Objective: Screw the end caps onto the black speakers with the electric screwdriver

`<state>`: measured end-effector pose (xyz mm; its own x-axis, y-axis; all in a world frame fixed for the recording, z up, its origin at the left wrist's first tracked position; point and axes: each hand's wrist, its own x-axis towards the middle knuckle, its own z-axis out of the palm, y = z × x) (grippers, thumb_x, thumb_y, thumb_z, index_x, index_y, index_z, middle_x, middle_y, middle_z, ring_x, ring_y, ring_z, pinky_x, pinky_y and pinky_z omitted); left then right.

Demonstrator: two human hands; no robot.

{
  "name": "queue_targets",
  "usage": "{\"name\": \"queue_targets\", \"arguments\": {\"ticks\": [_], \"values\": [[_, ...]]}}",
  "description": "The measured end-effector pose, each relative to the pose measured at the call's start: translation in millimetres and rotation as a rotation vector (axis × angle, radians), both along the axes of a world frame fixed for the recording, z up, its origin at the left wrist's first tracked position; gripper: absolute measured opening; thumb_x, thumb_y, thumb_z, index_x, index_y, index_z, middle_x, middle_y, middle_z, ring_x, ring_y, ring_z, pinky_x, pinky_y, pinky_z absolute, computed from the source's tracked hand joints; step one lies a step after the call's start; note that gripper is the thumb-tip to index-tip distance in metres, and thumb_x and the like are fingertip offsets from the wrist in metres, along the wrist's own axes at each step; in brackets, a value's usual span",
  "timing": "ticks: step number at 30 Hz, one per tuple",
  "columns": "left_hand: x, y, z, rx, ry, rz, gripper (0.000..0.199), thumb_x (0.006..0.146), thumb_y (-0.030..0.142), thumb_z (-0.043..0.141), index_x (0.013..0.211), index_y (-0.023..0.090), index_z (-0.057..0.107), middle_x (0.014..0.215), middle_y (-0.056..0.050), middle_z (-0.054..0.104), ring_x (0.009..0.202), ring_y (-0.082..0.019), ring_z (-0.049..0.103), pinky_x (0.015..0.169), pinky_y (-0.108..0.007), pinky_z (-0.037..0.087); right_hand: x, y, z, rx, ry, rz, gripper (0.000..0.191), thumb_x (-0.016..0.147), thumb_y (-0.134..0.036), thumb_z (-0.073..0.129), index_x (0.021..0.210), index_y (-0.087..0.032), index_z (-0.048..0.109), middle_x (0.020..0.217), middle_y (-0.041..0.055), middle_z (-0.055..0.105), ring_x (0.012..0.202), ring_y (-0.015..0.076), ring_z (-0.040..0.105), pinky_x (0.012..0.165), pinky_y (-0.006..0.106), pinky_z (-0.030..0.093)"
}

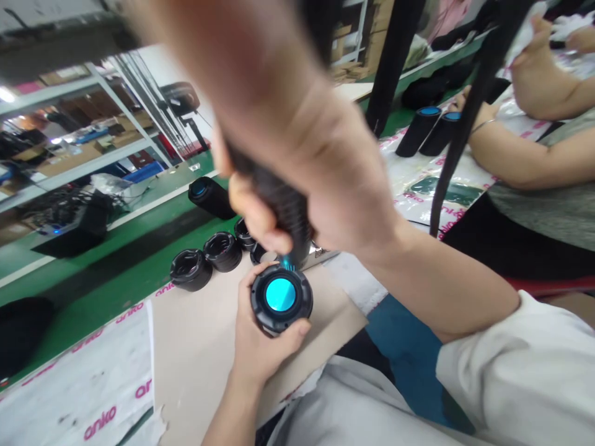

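Black round blue-centred plastic part (281, 295) is resting at six o'clock in the curled grip of the left hand (255, 348), the right hand (341, 170) clasping a black cylindrical tool (294, 218) at its rim, seemingly mid-work.

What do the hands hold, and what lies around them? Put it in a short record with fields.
Left hand: grips a round black part with a bright blue center
Right hand: holds a black tool, tip at the part's rim; blurred
Under the left hand: cardboard sheet
Beyond the cardboard: black ring-shaped parts, black cylinder with a blue end
At right: another person's forearm, two black cylinders with blue ends
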<state>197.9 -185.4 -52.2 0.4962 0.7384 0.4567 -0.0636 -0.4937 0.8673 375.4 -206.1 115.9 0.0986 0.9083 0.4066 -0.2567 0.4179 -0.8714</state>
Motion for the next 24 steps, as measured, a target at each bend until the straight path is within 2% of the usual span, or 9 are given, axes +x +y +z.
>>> {"name": "queue_targets", "arguments": {"ticks": [1, 3, 6, 9, 12, 15, 18, 21, 24], "values": [[0.1, 0.0, 0.4, -0.019, -0.006, -0.004, 0.079, 0.079, 0.053, 0.095, 0.141, 0.023, 0.058, 0.135, -0.012, 0.076, 0.117, -0.029, 0.081, 0.098, -0.038, 0.066, 6.1, -5.9, -0.9, 0.078, 0.009, -0.034, 0.015, 0.098, -0.026, 0.065, 0.091, -0.021, 0.052, 0.055, -0.0069, 0.056, 0.041, 0.0104, 0.046, 0.04, 0.023, 0.043], [0.4, -0.1, 0.4, -0.055, -0.024, -0.013, 0.078, 0.077, 0.05, 0.097, 0.14, 0.023, 0.059, 0.134, -0.011, 0.077, 0.117, -0.028, 0.081, 0.098, -0.036, 0.066, 22.0, -10.9, -11.1, 0.201, -0.006, -0.222, 0.029, 0.097, -0.039, 0.075, 0.087, -0.02, 0.055, 0.057, -0.0061, 0.054, 0.042, 0.0098, 0.046, 0.041, 0.024, 0.042], [0.2, -0.6, -0.4, -0.107, -0.053, -0.026, 0.079, 0.074, 0.049, 0.099, 0.139, 0.024, 0.061, 0.134, -0.009, 0.077, 0.116, -0.028, 0.081, 0.096, -0.034, 0.066, 41.3, -3.2, -41.0, 0.239, -0.073, -0.509, 0.045, 0.089, -0.059, 0.083, 0.083, -0.02, 0.062, 0.057, -0.0037, 0.054, 0.043, 0.0136, 0.051, 0.038, 0.029, 0.038], [-0.1, -1.4, -0.6, -0.13, -0.065, -0.027, 0.08, 0.073, 0.047, 0.101, 0.139, 0.025, 0.062, 0.134, -0.009, 0.077, 0.116, -0.027, 0.081, 0.095, -0.034, 0.066, 43.2, 10.7, -68.0, 0.203, -0.036, -0.598, 0.056, 0.092, -0.07, 0.076, 0.074, -0.022, 0.052, 0.051, -0.0055, 0.048, 0.037, 0.0113, 0.043, 0.035, 0.027, 0.031], [0.0, -1.5, 0.0, -0.122, -0.077, -0.033, 0.08, 0.073, 0.046, 0.101, 0.14, 0.025, 0.063, 0.134, -0.008, 0.077, 0.116, -0.027, 0.081, 0.095, -0.033, 0.066, 37.0, 18.5, -79.4, 0.174, 0.015, -0.638, 0.063, 0.096, -0.077, 0.066, 0.071, -0.022, 0.048, 0.049, -0.0064, 0.042, 0.034, 0.0088, 0.036, 0.034, 0.025, 0.024], [0.3, -0.8, -0.5, -0.112, -0.083, -0.047, 0.078, 0.074, 0.044, 0.099, 0.14, 0.025, 0.062, 0.134, -0.008, 0.077, 0.117, -0.027, 0.081, 0.096, -0.033, 0.066, 35.3, 17.5, -78.7, 0.145, -0.01, -0.604, 0.064, 0.092, -0.079, 0.07, 0.072, -0.022, 0.05, 0.049, -0.0061, 0.043, 0.034, 0.009, 0.038, 0.033, 0.024, 0.024], [0.2, -0.2, -3.3, -0.13, -0.091, -0.051, 0.08, 0.074, 0.044, 0.1, 0.142, 0.025, 0.061, 0.134, -0.009, 0.076, 0.118, -0.027, 0.08, 0.098, -0.035, 0.065, 36.8, 14.3, -69.1, 0.072, -0.034, -0.525, 0.066, 0.087, -0.081, 0.074, 0.071, -0.021, 0.05, 0.048, -0.0063, 0.042, 0.036, 0.0088, 0.041, 0.034, 0.021, 0.029], [-0.8, 0.5, -7.7, -0.16, -0.095, -0.063, 0.085, 0.072, 0.046, 0.102, 0.143, 0.026, 0.059, 0.139, -0.011, 0.074, 0.121, -0.03, 0.079, 0.101, -0.038, 0.064, 35.2, 16.3, -49.8, -0.027, -0.012, -0.395, 0.062, 0.085, -0.081, 0.076, 0.082, -0.022, 0.056, 0.051, -0.0064, 0.041, 0.044, 0.0114, 0.05, 0.04, 0.021, 0.039], [-1.7, 2.1, -12.1, -0.193, -0.097, -0.096, 0.09, 0.07, 0.049, 0.103, 0.144, 0.027, 0.058, 0.143, -0.012, 0.071, 0.126, -0.032, 0.076, 0.106, -0.041, 0.061, 28.8, 21.0, -24.8, -0.043, 0.021, -0.277, 0.06, 0.085, -0.08, 0.076, 0.093, -0.022, 0.06, 0.055, -0.0051, 0.044, 0.054, 0.0153, 0.06, 0.045, 0.023, 0.047]]}}
